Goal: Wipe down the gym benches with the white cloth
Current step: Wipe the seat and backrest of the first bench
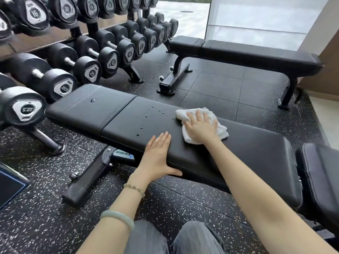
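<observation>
So the right hand is flat, fingers spread, pressing the white cloth onto the middle of the black bench surface. The left hand rests open on the surface's near edge. A few water droplets on that surface too.

The right hand presses the white cloth flat on the black bench. Left of it, water drops dot the pad. The left hand rests flat on the bench's near edge.

One head-worn camera looks forward and down, close over the nearest bench.
</observation>
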A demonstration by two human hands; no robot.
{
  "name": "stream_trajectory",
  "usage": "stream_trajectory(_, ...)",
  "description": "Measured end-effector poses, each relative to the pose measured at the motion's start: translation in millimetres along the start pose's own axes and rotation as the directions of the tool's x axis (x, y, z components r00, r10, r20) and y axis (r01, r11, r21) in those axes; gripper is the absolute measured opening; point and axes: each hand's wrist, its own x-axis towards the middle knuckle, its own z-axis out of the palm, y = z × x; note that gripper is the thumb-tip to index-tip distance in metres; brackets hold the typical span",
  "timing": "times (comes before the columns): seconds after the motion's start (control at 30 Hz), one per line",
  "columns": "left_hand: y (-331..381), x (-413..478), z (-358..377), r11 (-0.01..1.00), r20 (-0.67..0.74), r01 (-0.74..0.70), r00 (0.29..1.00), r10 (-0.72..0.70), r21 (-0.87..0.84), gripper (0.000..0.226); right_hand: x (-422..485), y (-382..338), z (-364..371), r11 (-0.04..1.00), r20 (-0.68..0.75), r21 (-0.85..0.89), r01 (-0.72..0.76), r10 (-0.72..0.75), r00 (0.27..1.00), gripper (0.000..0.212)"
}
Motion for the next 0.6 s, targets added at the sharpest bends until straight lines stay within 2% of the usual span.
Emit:
stream_trajectory(0.13, -0.1, 0.5, -2.6, 1.0, 0.008, 0.008, 1.0, -0.008, 0.004, 0.132, 20.6, -7.3, -3.9, 1.0, 0.017, 0.003, -0.001, 0.001, 1.0, 0.055)
stream_trajectory(0.4, -2.5, -0.3, -1.1, 0.999, 0.024, 0.034, 0.999, -0.034, 0.005, 0.132, -95.4, 3.6, 19.2, 0.986, -0.072, -0.016, 0.164, -0.164, 0.984, 0.051)
stream_trajectory(0.47, -1.6, -1.4, -1.3, 0.999, 0.022, 0.04, 0.999, -0.04, 0.007, 0.136, -102.4, 29.1, 17.0, 0.991, -0.051, -0.025, 0.131, -0.132, 0.99, 0.051)
stream_trajectory(0.6, 1.6, -2.6, -3.7, 0.999, 0.04, 0.046, 0.998, -0.046, 0.002, 0.136, -96.2, 101.2, 4.7, 0.997, -0.068, -0.038, -0.066, 0.063, 0.996, 0.052)
